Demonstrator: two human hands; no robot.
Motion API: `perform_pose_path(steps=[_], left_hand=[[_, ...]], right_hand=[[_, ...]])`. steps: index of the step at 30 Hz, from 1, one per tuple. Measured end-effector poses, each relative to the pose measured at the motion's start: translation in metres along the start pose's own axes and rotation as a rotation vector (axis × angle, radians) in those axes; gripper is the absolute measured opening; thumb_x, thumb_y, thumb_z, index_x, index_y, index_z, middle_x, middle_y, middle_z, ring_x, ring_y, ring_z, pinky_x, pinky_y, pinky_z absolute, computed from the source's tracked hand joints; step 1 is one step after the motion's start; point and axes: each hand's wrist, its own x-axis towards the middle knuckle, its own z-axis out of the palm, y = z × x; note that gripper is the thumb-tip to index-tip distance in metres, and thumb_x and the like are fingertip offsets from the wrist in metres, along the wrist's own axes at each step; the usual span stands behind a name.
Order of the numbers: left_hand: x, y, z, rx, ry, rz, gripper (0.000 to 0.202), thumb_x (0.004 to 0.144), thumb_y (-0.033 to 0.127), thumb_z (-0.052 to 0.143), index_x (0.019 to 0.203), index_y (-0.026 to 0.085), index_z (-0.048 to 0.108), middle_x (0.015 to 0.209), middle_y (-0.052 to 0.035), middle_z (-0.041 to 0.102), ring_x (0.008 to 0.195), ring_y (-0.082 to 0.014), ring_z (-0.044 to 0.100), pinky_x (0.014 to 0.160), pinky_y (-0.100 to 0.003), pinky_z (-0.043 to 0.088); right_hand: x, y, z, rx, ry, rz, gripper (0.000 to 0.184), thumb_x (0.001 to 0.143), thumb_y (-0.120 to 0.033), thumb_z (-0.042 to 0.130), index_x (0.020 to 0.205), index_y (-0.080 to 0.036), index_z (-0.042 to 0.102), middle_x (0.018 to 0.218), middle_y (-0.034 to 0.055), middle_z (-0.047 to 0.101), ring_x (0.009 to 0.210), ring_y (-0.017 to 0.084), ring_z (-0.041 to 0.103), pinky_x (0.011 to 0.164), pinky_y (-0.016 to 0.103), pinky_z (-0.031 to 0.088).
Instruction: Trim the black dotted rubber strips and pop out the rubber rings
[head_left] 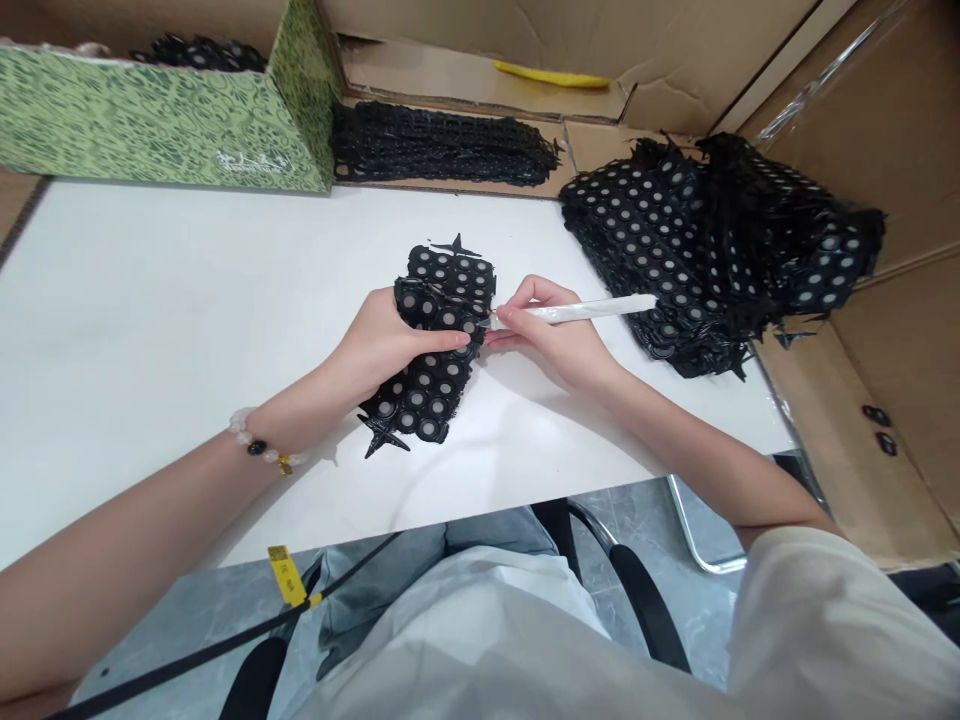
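My left hand (pixel 382 345) is closed round a black plastic sheet of round parts with grey centres (pixel 439 340), holding it just above the white table (pixel 150 330), thumb pressed on its right edge. My right hand (pixel 555 335) pinches a thin white tool (pixel 577 311) like a pen, its tip touching the sheet's right edge beside my left thumb. A black sprue star sticks out at the sheet's top and another at its bottom left.
A large pile of similar black sheets (pixel 712 250) lies at the table's right. A flat stack of black frames (pixel 442 145) lies behind, beside a green patterned box (pixel 165 115) holding more black parts. Cardboard walls (pixel 885 140) surround the table.
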Motion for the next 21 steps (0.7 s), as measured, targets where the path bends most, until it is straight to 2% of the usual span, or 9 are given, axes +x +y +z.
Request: perform_pose_path(steps=[5, 9, 14, 21], left_hand=[[-0.003, -0.001, 0.002, -0.061, 0.004, 0.005, 0.042, 0.060, 0.030, 0.087, 0.098, 0.017, 0.075, 0.109, -0.0082, 0.078, 0.103, -0.0304, 0.072, 0.093, -0.041, 0.059], [-0.004, 0.002, 0.003, -0.051, 0.020, 0.020, 0.043, 0.060, 0.031, 0.087, 0.098, 0.015, 0.074, 0.107, -0.0093, 0.078, 0.103, -0.0314, 0.072, 0.093, -0.043, 0.060], [-0.004, 0.003, 0.005, -0.037, 0.033, 0.009, 0.042, 0.060, 0.031, 0.086, 0.097, 0.015, 0.072, 0.105, -0.0086, 0.078, 0.103, -0.0312, 0.072, 0.093, -0.043, 0.060], [-0.004, 0.000, 0.009, -0.074, 0.051, 0.001, 0.039, 0.063, 0.030, 0.086, 0.097, 0.018, 0.070, 0.107, -0.0074, 0.077, 0.104, -0.0287, 0.071, 0.094, -0.041, 0.060]], right_hand=[[-0.002, 0.001, 0.002, -0.021, -0.020, -0.018, 0.040, 0.079, -0.051, 0.080, 0.078, -0.022, 0.052, 0.075, -0.0016, 0.071, 0.078, 0.019, 0.078, 0.078, 0.036, 0.067], [-0.002, 0.002, 0.004, 0.002, 0.010, -0.026, 0.042, 0.079, -0.051, 0.080, 0.077, -0.023, 0.048, 0.074, -0.0037, 0.068, 0.075, 0.018, 0.078, 0.077, 0.037, 0.067], [-0.003, 0.003, 0.005, -0.052, 0.022, -0.063, 0.037, 0.082, -0.048, 0.077, 0.077, -0.023, 0.050, 0.072, -0.0034, 0.068, 0.072, 0.017, 0.077, 0.073, 0.034, 0.066], [-0.009, 0.012, 0.007, -0.286, 0.073, -0.257, 0.021, 0.090, -0.038, 0.072, 0.081, -0.025, 0.057, 0.083, -0.0005, 0.075, 0.082, 0.020, 0.075, 0.076, 0.036, 0.063]])
